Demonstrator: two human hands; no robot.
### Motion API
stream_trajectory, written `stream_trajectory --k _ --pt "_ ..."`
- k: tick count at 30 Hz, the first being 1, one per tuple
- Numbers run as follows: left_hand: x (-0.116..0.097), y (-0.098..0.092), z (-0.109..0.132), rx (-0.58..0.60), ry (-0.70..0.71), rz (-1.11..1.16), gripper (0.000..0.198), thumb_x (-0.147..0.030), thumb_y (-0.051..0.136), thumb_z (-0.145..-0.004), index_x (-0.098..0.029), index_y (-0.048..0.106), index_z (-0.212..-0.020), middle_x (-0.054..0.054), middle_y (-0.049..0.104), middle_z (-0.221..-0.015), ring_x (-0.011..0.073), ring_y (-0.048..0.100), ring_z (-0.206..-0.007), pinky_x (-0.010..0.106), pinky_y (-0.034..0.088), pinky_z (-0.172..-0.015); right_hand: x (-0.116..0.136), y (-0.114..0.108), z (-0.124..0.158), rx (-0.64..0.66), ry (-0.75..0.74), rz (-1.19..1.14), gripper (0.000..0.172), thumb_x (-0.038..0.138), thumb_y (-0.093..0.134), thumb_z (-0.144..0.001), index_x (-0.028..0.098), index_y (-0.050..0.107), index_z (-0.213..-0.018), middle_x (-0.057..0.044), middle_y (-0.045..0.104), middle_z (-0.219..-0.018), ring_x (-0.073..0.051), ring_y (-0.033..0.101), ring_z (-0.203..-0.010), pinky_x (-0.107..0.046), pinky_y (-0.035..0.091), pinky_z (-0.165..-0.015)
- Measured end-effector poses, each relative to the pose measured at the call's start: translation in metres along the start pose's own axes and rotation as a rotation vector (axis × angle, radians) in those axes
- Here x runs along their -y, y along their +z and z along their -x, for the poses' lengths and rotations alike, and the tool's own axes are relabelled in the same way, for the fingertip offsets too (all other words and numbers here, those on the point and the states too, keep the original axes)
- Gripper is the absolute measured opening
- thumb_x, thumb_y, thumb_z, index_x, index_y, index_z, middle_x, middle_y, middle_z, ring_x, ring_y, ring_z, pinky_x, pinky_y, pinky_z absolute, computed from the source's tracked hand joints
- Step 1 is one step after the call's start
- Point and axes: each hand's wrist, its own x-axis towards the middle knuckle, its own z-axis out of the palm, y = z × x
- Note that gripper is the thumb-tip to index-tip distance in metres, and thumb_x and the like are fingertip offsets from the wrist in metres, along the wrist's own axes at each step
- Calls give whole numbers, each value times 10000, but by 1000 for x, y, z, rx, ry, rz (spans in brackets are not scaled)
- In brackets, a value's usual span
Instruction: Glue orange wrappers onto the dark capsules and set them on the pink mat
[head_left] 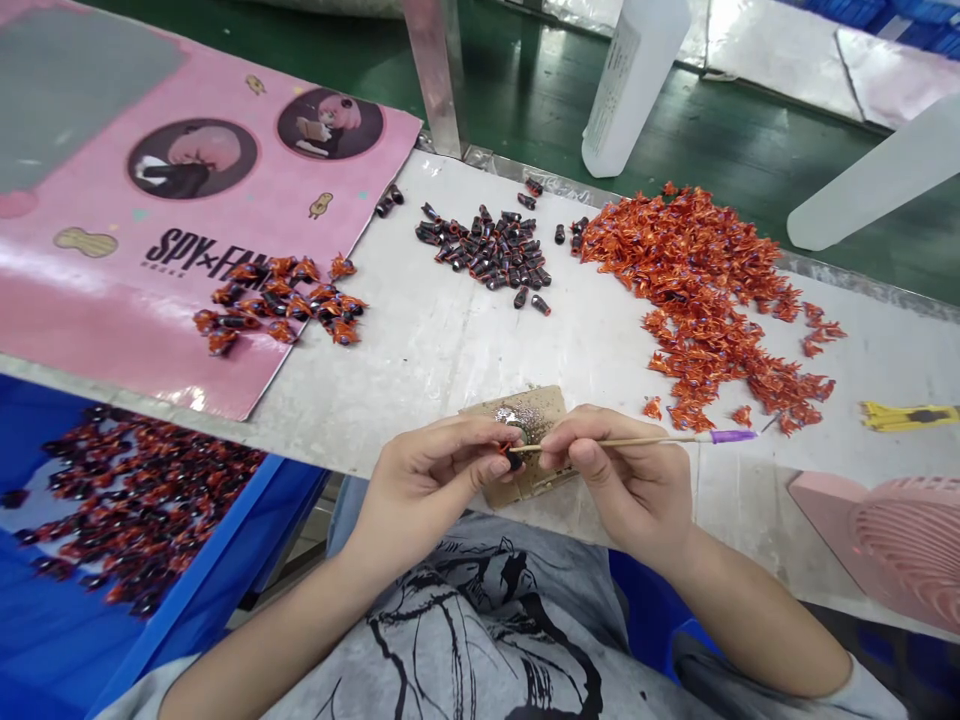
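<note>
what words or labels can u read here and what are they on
"SPY×FAM" on the pink mat, the rest hidden by orange pieces
Small print under it: too small to read
Label on the white bottle: too small to read

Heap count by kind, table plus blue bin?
Heap of orange foil pieces: 1
Heap of dark cylindrical pieces: 1
Heaps of dark pieces in orange foil, one in the blue plastic bin: 2
Total: 4
</note>
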Motion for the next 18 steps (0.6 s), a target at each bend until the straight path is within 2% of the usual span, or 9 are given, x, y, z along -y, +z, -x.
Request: stream_trajectory --k 7,10,12,14,16,18 --pt "1 0 -1 -8 -28 24 238 -72 752 -749 -272 823 -857 -13 800 -809 116 730 -700 165 592 -654 1 -2 0 -18 5 -85 241 319 533 -1003 190 716 -915 -37 713 -728 -135 675 -682 -251 546 -614" --pt "5 -2 -1 -11 -46 71 189 -100 763 -758 -249 819 -859 5 804 -814 132 740 -682 189 613 -656 1 -9 -2 -78 -65 -121 235 322 539 -1001 199 733 -950 -55 733 -770 -156 683 -714 -285 556 -627" --pt "8 -4 -1 -18 -37 98 143 -137 776 -767 -238 817 -861 18 805 -832 142 742 -667 208 625 -651 1 -16 -4 -176 -154 -85 242 345 517 -1008 227 727 -1022 -68 768 -857 -175 698 -729 -315 563 -617" --pt "10 -7 0 -20 -35 96 105 -176 791 -772 -229 815 -859 33 807 -860 158 750 -690 224 633 -656 2 -27 -7 -336 -242 20 242 386 502 -1009 256 706 -1025 -60 782 -905 -184 709 -701 -326 559 -575" --pt "9 -10 3 -26 -43 85 86 -212 797 -784 -232 814 -866 38 806 -882 171 757 -737 234 635 -688 6 -41 -9 -519 -316 173 292 453 498 -997 259 662 -855 -40 765 -817 -197 714 -661 -334 547 -540" --pt "6 -13 5 -47 -45 85 80 -242 800 -794 -243 812 -873 32 800 -887 175 757 -780 241 633 -735 11 -59 -8 -634 -371 344 438 523 488 -982 252 517 -638 -27 687 -643 -229 726 -654 -349 526 -523"
